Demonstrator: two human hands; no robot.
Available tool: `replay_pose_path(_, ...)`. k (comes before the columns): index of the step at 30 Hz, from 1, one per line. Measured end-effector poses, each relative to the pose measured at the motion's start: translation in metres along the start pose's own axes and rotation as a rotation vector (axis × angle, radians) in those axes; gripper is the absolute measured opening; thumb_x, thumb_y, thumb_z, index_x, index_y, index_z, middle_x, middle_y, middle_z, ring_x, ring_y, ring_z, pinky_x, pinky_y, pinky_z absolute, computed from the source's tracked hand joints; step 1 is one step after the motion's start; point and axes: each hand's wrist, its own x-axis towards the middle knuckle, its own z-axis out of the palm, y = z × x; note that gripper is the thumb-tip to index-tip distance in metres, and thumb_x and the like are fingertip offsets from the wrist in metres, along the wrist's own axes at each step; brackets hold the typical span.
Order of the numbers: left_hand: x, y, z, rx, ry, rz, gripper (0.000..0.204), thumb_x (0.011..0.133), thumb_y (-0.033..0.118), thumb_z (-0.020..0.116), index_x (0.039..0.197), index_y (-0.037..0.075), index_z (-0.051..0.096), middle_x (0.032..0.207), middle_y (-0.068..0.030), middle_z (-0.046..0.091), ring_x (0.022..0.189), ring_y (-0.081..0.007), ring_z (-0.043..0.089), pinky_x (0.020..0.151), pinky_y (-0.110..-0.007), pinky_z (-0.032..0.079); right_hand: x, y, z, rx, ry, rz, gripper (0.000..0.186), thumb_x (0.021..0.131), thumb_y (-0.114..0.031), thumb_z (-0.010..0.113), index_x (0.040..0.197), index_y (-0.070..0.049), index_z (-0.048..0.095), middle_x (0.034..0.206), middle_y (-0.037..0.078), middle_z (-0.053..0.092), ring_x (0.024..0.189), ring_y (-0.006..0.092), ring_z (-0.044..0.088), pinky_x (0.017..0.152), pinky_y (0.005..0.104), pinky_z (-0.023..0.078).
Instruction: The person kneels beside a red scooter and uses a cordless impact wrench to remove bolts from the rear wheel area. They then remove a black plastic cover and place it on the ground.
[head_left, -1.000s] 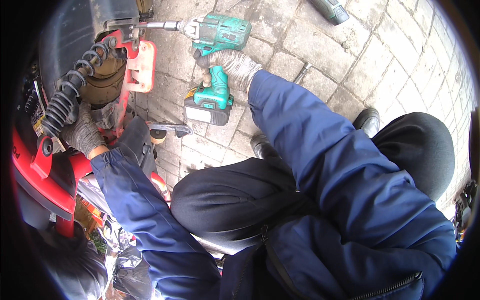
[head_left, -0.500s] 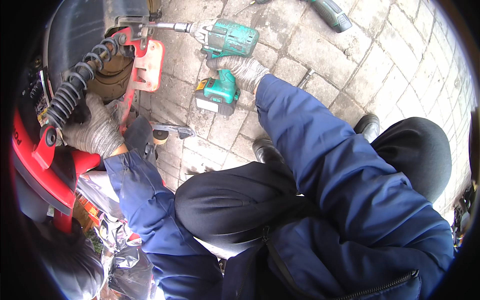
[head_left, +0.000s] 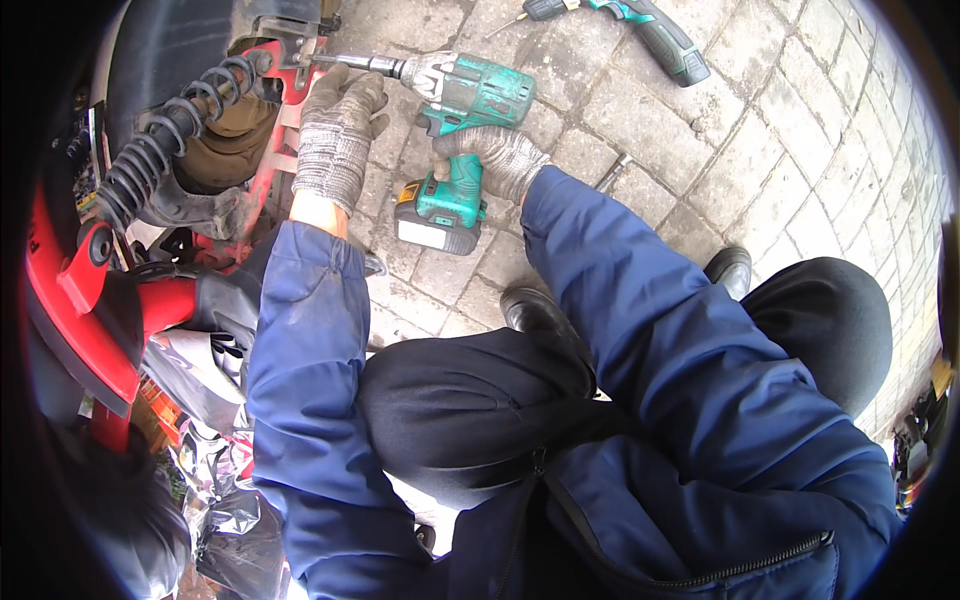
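Observation:
My right hand [head_left: 502,160], in a knitted grey work glove, is closed around the grip of a green cordless impact wrench [head_left: 488,92]. The wrench lies level, its long socket pointing left to the bolt area on a red metal bracket [head_left: 296,88]. Just below that socket, my gloved left hand [head_left: 338,140] has its fingers curled near the bracket; whatever its fingertips hold is hidden. A black coil-spring shock absorber [head_left: 165,135] meets the bracket at its upper end, beside a dark wheel cover [head_left: 165,65].
A second green cordless drill [head_left: 668,45] with a bit fitted lies on the paving bricks [head_left: 780,150] at the top. A slim metal tool [head_left: 615,172] lies right of my right wrist. Red bodywork [head_left: 75,300] and plastic bags [head_left: 235,525] crowd the left side.
My left hand has moved from beneath the shock absorber up and right to just under the wrench's socket. The wrench in my right hand has shifted slightly right and down in view.

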Motion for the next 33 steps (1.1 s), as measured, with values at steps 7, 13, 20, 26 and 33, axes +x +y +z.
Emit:
replay_pose_path(7,0.003,-0.005,-0.005,-0.145,-0.01,0.038,0.058,0.093,0.011,0.058,0.139,-0.009,0.03,0.117,-0.0169,0.055,0.102,-0.0273,0.061,0.087,-0.039,0.054,-0.001,-0.001,0.007,0.047,-0.057,0.018,0.036,0.075,-0.003,0.071,0.11,-0.004,0.062,0.075,0.006,0.062,0.059,0.0171,0.059,0.06,0.0318,0.053)
replay_pose_path(13,0.005,-0.007,-0.004,-0.147,0.007,0.048,0.058,0.092,0.01,0.057,0.139,-0.01,0.029,0.117,-0.0176,0.055,0.104,-0.0283,0.061,0.086,-0.039,0.054,-0.006,-0.003,0.016,0.063,-0.064,-0.027,0.034,0.074,-0.001,0.068,0.108,-0.002,0.062,0.071,0.007,0.06,0.057,0.0168,0.058,0.058,0.0299,0.049)
replay_pose_path(20,0.003,-0.009,-0.002,-0.11,0.011,0.044,0.054,0.092,0.01,0.057,0.136,-0.009,0.033,0.118,-0.0165,0.055,0.1,-0.0253,0.062,0.082,-0.036,0.056,-0.007,0.001,0.02,0.147,0.004,0.077,0.03,0.075,0.001,0.064,0.104,-0.004,0.06,0.079,0.004,0.059,0.063,0.0158,0.059,0.065,0.0318,0.051)
replay_pose_path(26,0.002,-0.008,0.001,-0.092,0.016,0.048,0.052,0.093,0.01,0.057,0.136,-0.009,0.034,0.118,-0.0169,0.055,0.097,-0.0243,0.063,0.082,-0.035,0.056,-0.002,0.005,0.019,0.121,0.011,0.031,0.023,0.074,0.001,0.068,0.095,-0.006,0.063,0.075,0.004,0.06,0.059,0.0153,0.057,0.058,0.0301,0.05)
replay_pose_path(33,0.003,-0.005,0.001,-0.051,0.006,0.006,0.055,0.092,0.009,0.056,0.138,-0.008,0.031,0.121,-0.0181,0.054,0.102,-0.0272,0.062,0.085,-0.038,0.055,-0.001,0.007,0.013,0.002,0.053,0.006,0.029,0.073,-0.002,0.072,0.1,-0.007,0.064,0.081,0.003,0.063,0.07,0.0145,0.06,0.064,0.0303,0.052)
